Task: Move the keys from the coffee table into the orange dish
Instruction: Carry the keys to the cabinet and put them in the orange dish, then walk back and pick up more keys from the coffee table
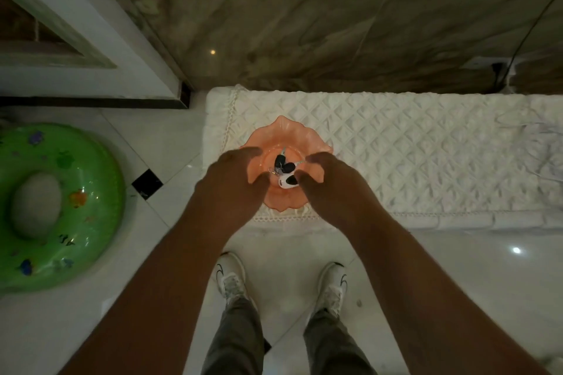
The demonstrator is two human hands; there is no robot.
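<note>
An orange leaf-shaped dish (281, 135) sits on the left end of a white quilted cover (411, 155). A bunch of keys (285, 172) with black heads and a white fob lies in the dish's bowl. My left hand (234, 179) hovers over the dish's left side, fingers loosely bent and holding nothing. My right hand (329, 179) hovers over its right side, fingers also relaxed, its thumb close to the white fob. Neither hand grips the keys. The near rim of the dish is partly hidden by both hands.
A green inflatable swim ring (61, 207) lies on the tiled floor at the left. A marbled wall (335, 15) rises behind the cover, with a white door frame (91, 39) at the upper left. My shoes (231, 277) stand just before the cover's front edge.
</note>
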